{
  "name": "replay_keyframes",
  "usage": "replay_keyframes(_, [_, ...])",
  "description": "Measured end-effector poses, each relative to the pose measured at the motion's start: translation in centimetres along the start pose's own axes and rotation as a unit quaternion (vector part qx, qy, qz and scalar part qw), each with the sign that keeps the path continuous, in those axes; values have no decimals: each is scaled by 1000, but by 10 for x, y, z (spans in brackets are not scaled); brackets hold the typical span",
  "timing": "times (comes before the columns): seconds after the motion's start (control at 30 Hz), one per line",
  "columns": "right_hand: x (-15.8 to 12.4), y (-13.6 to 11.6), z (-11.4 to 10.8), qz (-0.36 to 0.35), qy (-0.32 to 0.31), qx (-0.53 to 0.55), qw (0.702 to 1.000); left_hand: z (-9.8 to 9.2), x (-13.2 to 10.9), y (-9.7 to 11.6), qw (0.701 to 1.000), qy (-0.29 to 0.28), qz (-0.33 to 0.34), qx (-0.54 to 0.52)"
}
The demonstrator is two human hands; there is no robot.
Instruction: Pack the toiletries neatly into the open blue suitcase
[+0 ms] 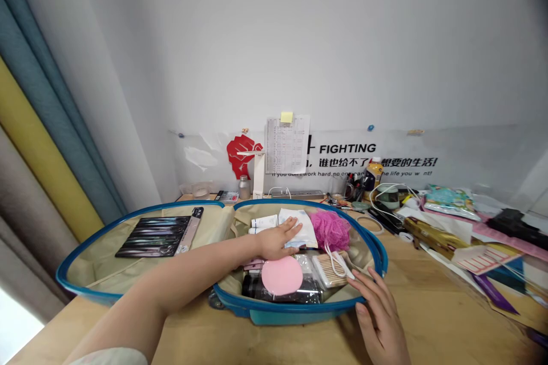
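An open suitcase (295, 309) with a blue rim lies on the table, both halves spread flat. My left hand (278, 238) reaches into the right half, fingers stretched out over a white packet (306, 228). White tubes (264, 221) lie beside it, partly hidden by that hand. My right hand (379, 311) rests open at the right rim, fingertips near a wooden-slatted brush-like item (327, 272) with a white cord. A pink bath puff (329, 229), a round pink pad (282, 276) and a dark cylinder (314, 295) lie around. In the left half is a flat black pack (154, 235) of slim sticks.
A cluttered heap stands on the right of the wooden table (411, 279), with a gold box (432, 235), a snack-like bag (451, 201) and papers. Behind the suitcase are a white lamp (258, 174), a small metallic bottle (244, 187) and an orange-labelled bottle (374, 171). Curtains hang left.
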State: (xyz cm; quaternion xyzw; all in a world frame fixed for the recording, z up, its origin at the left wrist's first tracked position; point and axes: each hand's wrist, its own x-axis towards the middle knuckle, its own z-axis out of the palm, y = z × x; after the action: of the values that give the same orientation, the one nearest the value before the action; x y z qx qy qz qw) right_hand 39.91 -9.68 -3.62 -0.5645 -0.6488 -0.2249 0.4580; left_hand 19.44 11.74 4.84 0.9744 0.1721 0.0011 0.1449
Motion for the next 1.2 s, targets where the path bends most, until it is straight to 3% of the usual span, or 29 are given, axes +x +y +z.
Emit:
replay_keyframes(0.17, [1,1,1,-9,5,-8,1000,-2,2,2,997,-72,-22,-11])
replay_keyframes(0.37, [2,0,2,-13,7,-15,1000,-7,8,9,994,-95,-57,-13])
replay_keyframes(0.5, [2,1,2,-26,2,-22,999,-18,6,12,996,-62,-69,-3])
replay_keyframes(0.63, [1,3,4,-31,4,-25,999,-47,-12,-1,991,43,-127,28])
replay_keyframes(0.73, [2,3,4,-37,5,-27,999,-71,-49,-29,970,113,-209,60])
replay_keyframes(0.87, [2,3,3,-46,1,-27,999,-84,-132,-75,929,109,-342,95])
replay_keyframes(1.03, [0,4,4,-46,4,-30,998,-58,-230,-103,865,-6,-487,117])
replay_keyframes(1.1, [1,5,4,-43,8,-31,999,-43,-252,-105,848,-50,-513,125])
replay_keyframes(1.2, [2,4,5,-44,10,-34,998,-28,-268,-103,839,-77,-517,150])
